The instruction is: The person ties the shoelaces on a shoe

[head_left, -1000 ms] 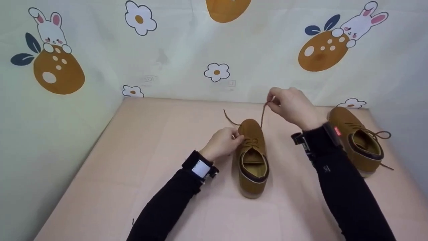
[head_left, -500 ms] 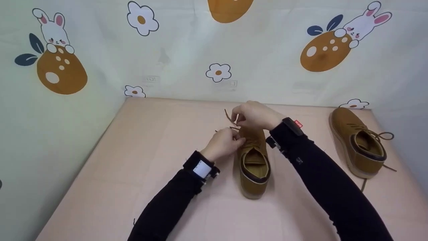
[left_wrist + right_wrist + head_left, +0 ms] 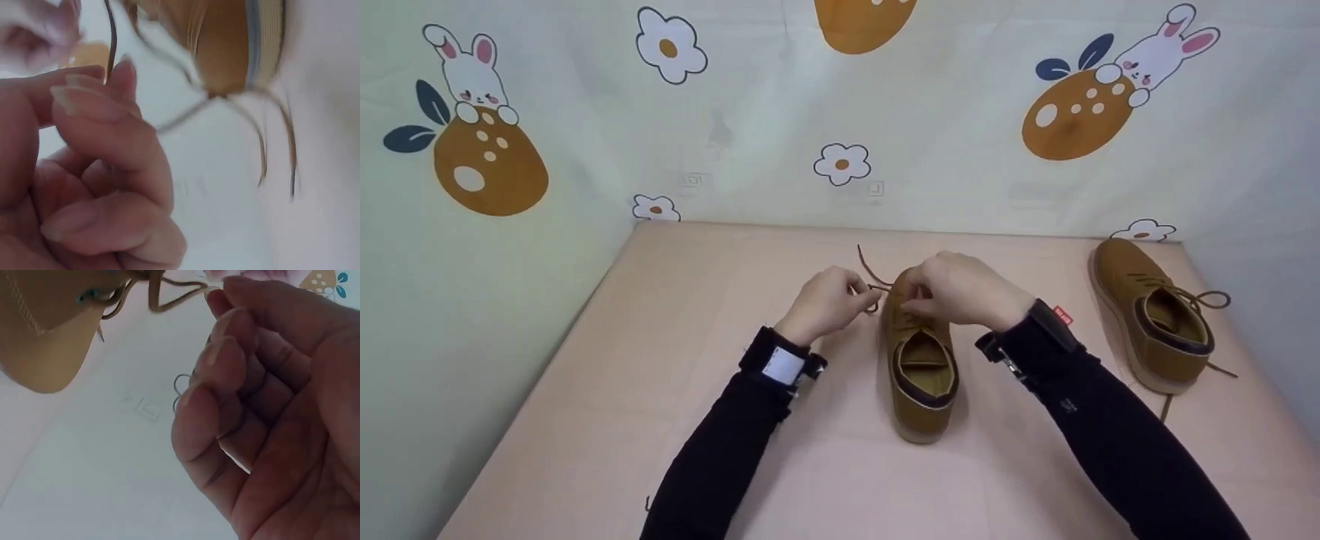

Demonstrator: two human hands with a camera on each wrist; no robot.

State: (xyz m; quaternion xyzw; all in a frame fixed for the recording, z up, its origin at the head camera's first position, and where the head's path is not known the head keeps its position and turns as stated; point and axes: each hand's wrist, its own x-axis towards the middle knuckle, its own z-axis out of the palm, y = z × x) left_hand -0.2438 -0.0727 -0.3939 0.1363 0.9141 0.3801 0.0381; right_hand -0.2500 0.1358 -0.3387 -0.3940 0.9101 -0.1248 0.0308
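A brown lace-up shoe [image 3: 924, 424] stands mid-table in the head view, its toe pointing away from me. At the left side of its toe my left hand [image 3: 826, 304] pinches a shoelace [image 3: 112, 39], the strand running up from between thumb and finger in the left wrist view. My right hand [image 3: 966, 291] is over the shoe's lacing and covers part of it. In the right wrist view, its thumb and fingertip pinch the end of a lace loop [image 3: 169, 308]. Other loose lace ends [image 3: 291, 152] hang beside the shoe in the blurred left wrist view.
A matching brown shoe [image 3: 1174, 364] stands at the right of the pink tabletop [image 3: 660, 337], its lace in a loose loop. A pale curtain [image 3: 750, 97] printed with rabbits and flowers rises behind. A small dark thread [image 3: 647, 504] lies near the left sleeve.
The right hand has come left and down from holding a lace up at the shoe's right, crossing the toe, then back over the lacing. The left hand has moved slightly left and up.
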